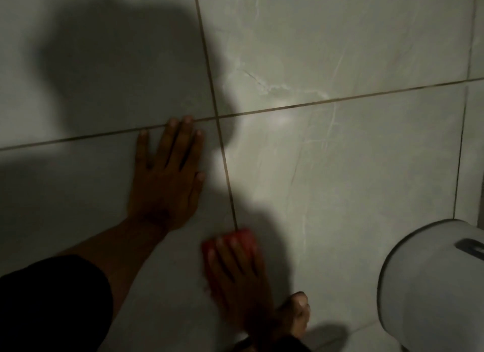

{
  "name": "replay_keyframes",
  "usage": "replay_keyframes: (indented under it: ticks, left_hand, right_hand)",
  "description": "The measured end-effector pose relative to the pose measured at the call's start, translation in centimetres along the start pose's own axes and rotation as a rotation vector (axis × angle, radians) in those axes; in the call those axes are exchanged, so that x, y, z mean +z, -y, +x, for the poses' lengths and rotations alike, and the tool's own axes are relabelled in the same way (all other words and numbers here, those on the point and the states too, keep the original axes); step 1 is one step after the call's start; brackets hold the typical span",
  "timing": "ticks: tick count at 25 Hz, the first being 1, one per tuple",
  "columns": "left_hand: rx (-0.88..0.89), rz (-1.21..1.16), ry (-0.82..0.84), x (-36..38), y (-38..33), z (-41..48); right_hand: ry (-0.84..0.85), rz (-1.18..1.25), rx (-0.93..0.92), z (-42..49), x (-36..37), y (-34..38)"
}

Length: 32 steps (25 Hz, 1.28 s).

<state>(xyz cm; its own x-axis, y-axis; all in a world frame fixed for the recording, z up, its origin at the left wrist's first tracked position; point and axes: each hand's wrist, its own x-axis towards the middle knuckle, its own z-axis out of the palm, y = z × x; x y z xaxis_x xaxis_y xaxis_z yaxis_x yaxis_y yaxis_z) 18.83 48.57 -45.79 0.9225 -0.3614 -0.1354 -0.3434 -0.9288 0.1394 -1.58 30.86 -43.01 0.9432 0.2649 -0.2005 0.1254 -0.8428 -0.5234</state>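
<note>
Head view. A person worked low over a pale tiled floor (366,155), apparently scrubbing a grout line (228,178) with a red scrubbing pad (245,237). The pad lay on the near end of that line, at the right edge of the tile that bore the left hand (167,178). The right hand (235,275) rested on top of the pad, its fingers laid straight across it and pressing down rather than curling round it; blur hid the thumb. The left hand was spread flat, fingers apart and holding nothing, its fingertips at the tile's far edge, with a dark sleeve (52,304) behind the forearm. A bare foot (297,312) stood just beside the right wrist, and a white rounded fixture (432,286) filled the floor's near right corner. For a good stroke, the pad should probably ride centred on the joint, with even pressure through flat fingers, weight taken by the braced left hand, and short passes so that the pad does not skid onto the glazed face
</note>
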Motion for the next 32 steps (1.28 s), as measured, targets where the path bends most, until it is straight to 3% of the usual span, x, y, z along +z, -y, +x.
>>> replay_keyframes:
  ticks: [1,2,3,4,6,9,10,13,16,21,24,26,30,32]
  left_hand:
    - [0.002,0.001,-0.004,0.1,0.1,0.0]
    - [0.003,-0.006,-0.004,0.1,0.2,0.0]
    - [0.005,-0.014,-0.006,0.1,0.2,0.0]
    - [0.006,-0.014,-0.007,0.1,0.3,0.0]
    - [0.009,-0.013,-0.006,0.1,0.1,-0.2]
    - [0.005,-0.008,-0.013,0.0,0.1,0.0]
    - [0.001,-0.009,-0.013,0.0,0.1,0.1]
    - [-0.004,-0.036,-0.012,-0.2,0.2,0.1]
    - [0.006,-0.033,-0.021,-0.2,0.1,0.0]
    - [0.004,-0.035,-0.038,0.0,0.1,0.1]
    - [-0.003,-0.047,-0.041,0.2,0.2,-0.3]
    - [-0.002,-0.043,-0.031,0.1,0.4,-0.1]
    - [0.000,-0.052,-0.015,0.0,0.1,0.1]
    - [0.007,-0.034,-0.024,0.2,0.3,0.0]
  right_hand:
    - [0.036,0.395,0.201,-3.9,0.2,1.2]
    - [0.190,0.404,0.358,-6.4,-0.2,1.5]
    - [0.317,0.157,0.339,-6.7,-1.4,0.6]
    - [0.341,-0.056,0.379,-5.6,-2.6,-0.8]
    - [0.148,-0.212,0.577,0.0,-4.8,-4.5]
    - [-0.177,-0.245,0.496,12.3,-9.3,-10.7]
    - [-0.201,-0.270,0.457,15.4,-10.0,-10.7]
    - [-0.052,-0.425,0.150,14.3,-5.9,-6.6]
    - [0.110,-0.400,0.038,8.3,-4.4,-2.7]
    - [-0.146,-0.344,0.067,23.7,-6.4,-4.3]
    - [-0.109,-0.318,-0.049,25.6,-7.6,-6.2]
    - [-0.198,-0.380,0.010,23.7,-11.3,-11.4]
    - [-0.366,-0.316,0.563,23.3,-16.6,-18.1]
    - [-0.406,-0.376,0.506,23.3,-13.4,-14.0]
